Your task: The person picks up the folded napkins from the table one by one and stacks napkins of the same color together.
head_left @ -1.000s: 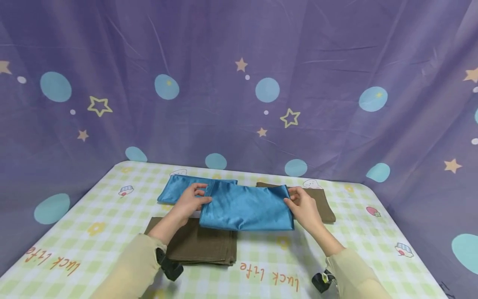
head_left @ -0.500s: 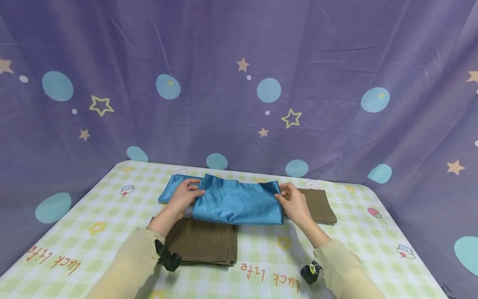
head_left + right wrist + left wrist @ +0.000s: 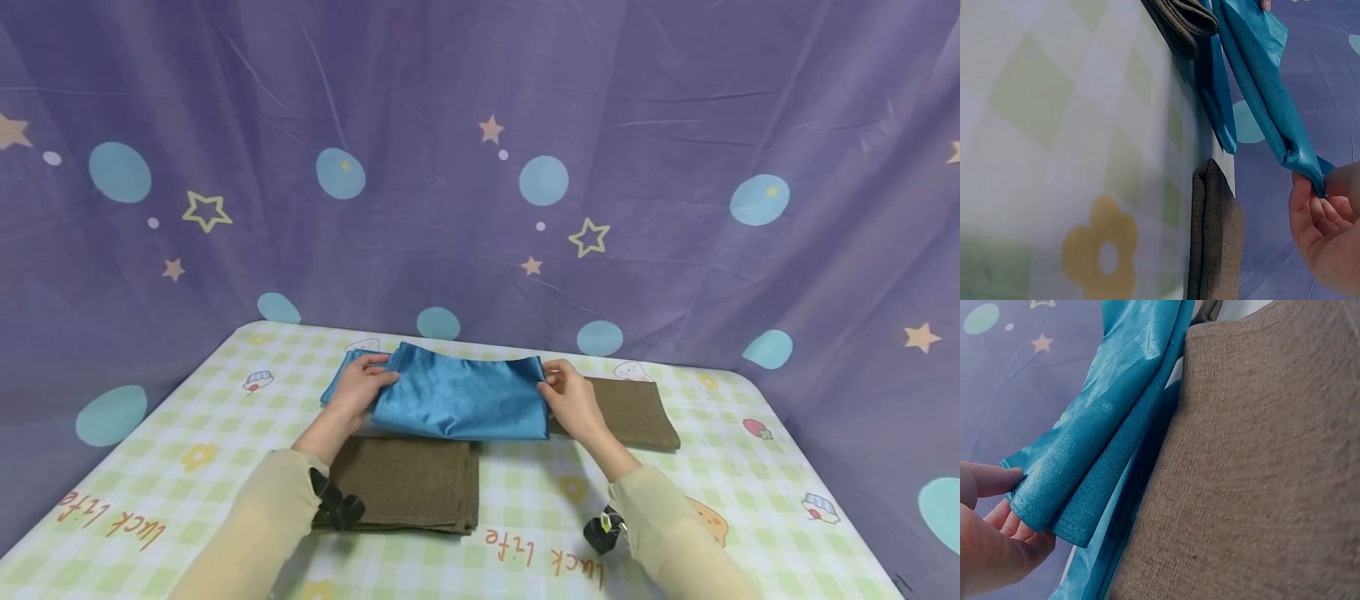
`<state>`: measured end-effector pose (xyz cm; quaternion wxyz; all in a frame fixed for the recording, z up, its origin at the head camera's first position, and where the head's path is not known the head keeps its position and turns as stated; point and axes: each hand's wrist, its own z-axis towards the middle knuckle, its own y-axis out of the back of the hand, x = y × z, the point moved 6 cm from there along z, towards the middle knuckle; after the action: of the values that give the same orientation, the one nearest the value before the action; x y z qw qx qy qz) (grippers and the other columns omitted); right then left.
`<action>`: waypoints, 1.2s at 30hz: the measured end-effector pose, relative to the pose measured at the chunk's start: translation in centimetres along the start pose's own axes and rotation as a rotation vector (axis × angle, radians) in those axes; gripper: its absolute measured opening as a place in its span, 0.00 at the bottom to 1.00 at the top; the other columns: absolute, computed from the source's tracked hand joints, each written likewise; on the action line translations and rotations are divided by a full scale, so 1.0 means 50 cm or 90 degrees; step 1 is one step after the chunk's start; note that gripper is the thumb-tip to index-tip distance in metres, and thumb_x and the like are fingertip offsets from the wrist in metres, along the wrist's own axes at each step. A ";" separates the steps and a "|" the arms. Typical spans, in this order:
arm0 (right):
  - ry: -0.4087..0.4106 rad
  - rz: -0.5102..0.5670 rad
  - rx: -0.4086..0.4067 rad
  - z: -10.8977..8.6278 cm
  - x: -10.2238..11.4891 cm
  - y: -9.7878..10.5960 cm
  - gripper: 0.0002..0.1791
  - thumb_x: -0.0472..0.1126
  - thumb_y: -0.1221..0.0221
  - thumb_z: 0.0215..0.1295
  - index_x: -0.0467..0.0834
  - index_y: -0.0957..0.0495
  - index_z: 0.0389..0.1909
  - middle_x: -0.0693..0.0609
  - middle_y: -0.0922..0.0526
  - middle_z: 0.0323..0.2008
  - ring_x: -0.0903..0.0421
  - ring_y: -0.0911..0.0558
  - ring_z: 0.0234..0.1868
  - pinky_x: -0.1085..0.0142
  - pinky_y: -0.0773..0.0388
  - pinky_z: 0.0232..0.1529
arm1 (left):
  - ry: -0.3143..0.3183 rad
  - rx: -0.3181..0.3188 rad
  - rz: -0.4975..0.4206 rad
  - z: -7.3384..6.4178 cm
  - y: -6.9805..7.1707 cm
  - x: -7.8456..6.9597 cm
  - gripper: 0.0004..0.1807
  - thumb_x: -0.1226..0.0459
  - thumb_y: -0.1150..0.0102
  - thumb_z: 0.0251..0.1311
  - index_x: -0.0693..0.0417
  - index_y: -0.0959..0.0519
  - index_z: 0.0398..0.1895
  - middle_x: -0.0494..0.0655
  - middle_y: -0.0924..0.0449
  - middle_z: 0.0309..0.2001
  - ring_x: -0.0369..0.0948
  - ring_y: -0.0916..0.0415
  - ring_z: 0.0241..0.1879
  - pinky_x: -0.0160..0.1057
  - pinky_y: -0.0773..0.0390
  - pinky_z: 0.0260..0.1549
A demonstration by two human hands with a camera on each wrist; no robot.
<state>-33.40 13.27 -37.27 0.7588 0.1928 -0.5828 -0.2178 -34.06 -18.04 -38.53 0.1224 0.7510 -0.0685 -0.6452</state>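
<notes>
A folded shiny blue cloth hangs in the air between the two hands, slightly tilted. My left hand pinches its left end; in the left wrist view the thumb lies on one side of the layered edge and the fingers on the other. At the right end my right hand pinches a corner, as the right wrist view also shows. Behind and left lies another folded blue cloth, mostly hidden by the left hand and the held cloth. A folded brown cloth is on the table below.
Another folded brown cloth lies at the back right, partly behind the right hand. The table wears a green-and-white checked cover. A purple curtain hangs behind its far edge.
Both hands have carried the held blue cloth leftward and a little away, so it covers more of the rear blue cloth. More of the right brown cloth shows.
</notes>
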 end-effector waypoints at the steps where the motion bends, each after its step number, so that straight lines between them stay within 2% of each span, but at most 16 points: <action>1: 0.000 0.002 0.001 0.002 0.001 -0.003 0.16 0.34 0.43 0.60 0.38 0.28 0.49 0.44 0.20 0.33 0.56 0.21 0.25 0.68 0.24 0.18 | 0.000 -0.003 -0.002 0.001 0.002 0.000 0.27 0.65 0.49 0.62 0.62 0.41 0.64 0.64 0.41 0.62 0.55 0.41 0.61 0.49 0.38 0.59; 8: -0.001 0.013 0.012 0.022 0.004 -0.025 0.15 0.32 0.46 0.58 0.38 0.28 0.48 0.44 0.21 0.33 0.59 0.25 0.19 0.68 0.25 0.18 | 0.000 -0.026 -0.022 0.014 0.017 0.001 0.27 0.67 0.50 0.61 0.64 0.40 0.63 0.65 0.40 0.60 0.54 0.41 0.61 0.47 0.38 0.59; 13: -0.020 0.027 0.014 0.036 0.005 -0.037 0.17 0.32 0.48 0.58 0.40 0.28 0.49 0.45 0.23 0.33 0.59 0.26 0.18 0.67 0.25 0.19 | -0.006 -0.032 -0.042 0.023 0.024 -0.005 0.26 0.68 0.51 0.61 0.65 0.40 0.63 0.65 0.41 0.62 0.54 0.43 0.62 0.48 0.40 0.61; 19: -0.020 0.054 0.001 0.054 0.007 -0.051 0.16 0.31 0.48 0.56 0.38 0.27 0.47 0.45 0.22 0.31 0.59 0.27 0.16 0.67 0.25 0.17 | -0.015 -0.053 -0.066 0.031 0.037 -0.006 0.26 0.69 0.51 0.61 0.64 0.39 0.63 0.66 0.39 0.61 0.53 0.41 0.62 0.45 0.40 0.61; 25: -0.015 0.083 -0.011 0.068 0.014 -0.069 0.13 0.32 0.45 0.58 0.39 0.26 0.45 0.43 0.20 0.31 0.59 0.26 0.18 0.66 0.24 0.19 | -0.022 -0.095 -0.069 0.041 0.057 0.005 0.25 0.69 0.49 0.60 0.65 0.38 0.61 0.64 0.36 0.60 0.51 0.38 0.60 0.42 0.37 0.58; 31: -0.020 0.081 -0.005 0.074 0.021 -0.090 0.13 0.32 0.45 0.59 0.39 0.26 0.46 0.43 0.20 0.33 0.58 0.25 0.18 0.65 0.23 0.20 | -0.038 -0.128 -0.073 0.053 0.073 0.007 0.25 0.68 0.49 0.60 0.65 0.38 0.61 0.64 0.34 0.57 0.51 0.34 0.55 0.41 0.33 0.52; 36: -0.021 0.099 0.006 0.075 0.030 -0.107 0.14 0.32 0.45 0.60 0.39 0.27 0.48 0.42 0.22 0.35 0.57 0.24 0.22 0.56 0.20 0.27 | -0.031 -0.136 -0.064 0.057 0.087 0.010 0.26 0.67 0.49 0.60 0.64 0.38 0.62 0.65 0.34 0.57 0.52 0.34 0.56 0.42 0.34 0.54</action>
<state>-37.24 7.87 -38.09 0.7624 0.1473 -0.6097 -0.1588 -36.56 -22.63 -38.22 0.1677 0.7202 0.0352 -0.6722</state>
